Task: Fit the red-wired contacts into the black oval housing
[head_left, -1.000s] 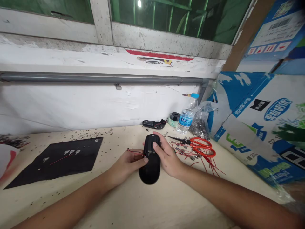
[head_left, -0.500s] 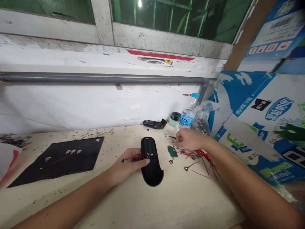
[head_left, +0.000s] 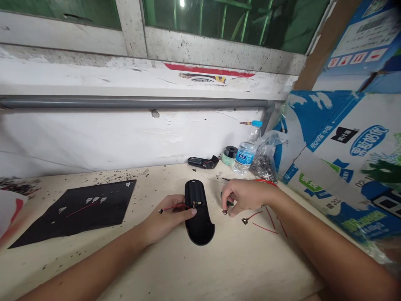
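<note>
My left hand (head_left: pixel 172 214) grips a black plastic housing (head_left: pixel 200 228) by its left side, thumb pressed over the edge. The housing stands open side up, with a battery compartment in its upper half and a small metal contact in the middle. A red wire (head_left: pixel 175 206) runs from it across my left fingers to a small dark end. To the right, my right hand (head_left: pixel 244 196) pinches a small metal contact piece (head_left: pixel 224 212) low over the table. A green piece is mostly hidden behind those fingers. Another contact piece with a red wire (head_left: pixel 244 221) lies beside the hand.
A second black housing (head_left: pixel 203 162) lies at the back, near tape rolls (head_left: pixel 229 155), a water bottle (head_left: pixel 244 158) and a plastic bag of small metal parts (head_left: pixel 265 163). A black mat (head_left: pixel 103 217) with a few parts lies left. Printed cartons (head_left: pixel 338 167) stand right.
My right hand has moved down and slightly left, from the heap of red wires to the contact piece nearest the housing. My left hand and the housing stay put.
</note>
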{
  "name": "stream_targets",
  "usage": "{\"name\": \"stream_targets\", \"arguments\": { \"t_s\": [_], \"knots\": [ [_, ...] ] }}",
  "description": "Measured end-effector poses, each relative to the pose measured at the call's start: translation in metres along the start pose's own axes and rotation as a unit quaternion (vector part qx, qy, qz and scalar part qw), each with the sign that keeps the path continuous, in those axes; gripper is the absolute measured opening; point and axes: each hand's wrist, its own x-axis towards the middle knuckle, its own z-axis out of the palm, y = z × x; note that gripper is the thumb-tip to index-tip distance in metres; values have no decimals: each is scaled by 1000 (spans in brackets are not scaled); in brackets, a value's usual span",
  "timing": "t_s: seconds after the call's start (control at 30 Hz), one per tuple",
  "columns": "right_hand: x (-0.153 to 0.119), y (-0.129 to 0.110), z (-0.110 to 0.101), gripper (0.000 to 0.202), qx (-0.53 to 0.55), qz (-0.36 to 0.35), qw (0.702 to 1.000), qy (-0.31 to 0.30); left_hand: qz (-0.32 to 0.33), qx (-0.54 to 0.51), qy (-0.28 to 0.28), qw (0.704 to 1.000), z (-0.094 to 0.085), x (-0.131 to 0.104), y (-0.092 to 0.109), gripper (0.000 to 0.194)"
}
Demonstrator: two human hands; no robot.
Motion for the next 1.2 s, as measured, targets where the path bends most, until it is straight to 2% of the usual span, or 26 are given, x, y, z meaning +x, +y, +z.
{"name": "stream_targets", "arguments": {
  "t_s": [0.13, 0.33, 0.4, 0.5, 0.57, 0.67, 0.73, 0.83, 0.97, 1.07, 1.2],
  "knots": [
    [7, 2, 7, 19, 17, 17, 1000, -11, 7, 13, -8, 1000, -1, 0, 0, 23],
    [8, -7, 15, 9, 24, -11, 1000, -13, 15, 12, -13, 1000, -1, 0, -3, 25],
    [8, -12, 16, 8, 24, -23, 999, 23, 12, 10, -4, 1000, -1, 0, -3, 26],
    [6, -13, 12, 12, 11, -31, 991, 128, 4, 20, 21, 1000, -1, -1, -2, 26],
    [3, -10, 8, 11, -16, -35, 986, 161, 10, 34, 15, 999, 0, -1, 0, 25],
    [1, -6, 4, 15, -30, -32, 993, 106, 30, 45, -14, 998, 3, -1, 1, 25],
    [0, -5, 4, 19, -30, -24, 997, 68, 36, 59, -12, 998, 4, -1, 1, 26],
    [0, -5, 6, 16, -43, -7, 998, 37, 26, 128, 49, 990, 4, 0, -1, 29],
    [0, -11, 10, 11, -65, 20, 997, 42, 4, 262, 161, 951, 2, 2, -4, 35],
    [-1, -16, 15, 13, -86, 30, 994, 54, 18, 326, 186, 927, 0, 4, -6, 32],
    [-1, -22, 25, 12, -104, 12, 991, 84, 42, 347, 213, 913, -4, 8, -11, 29]
  ]
}}
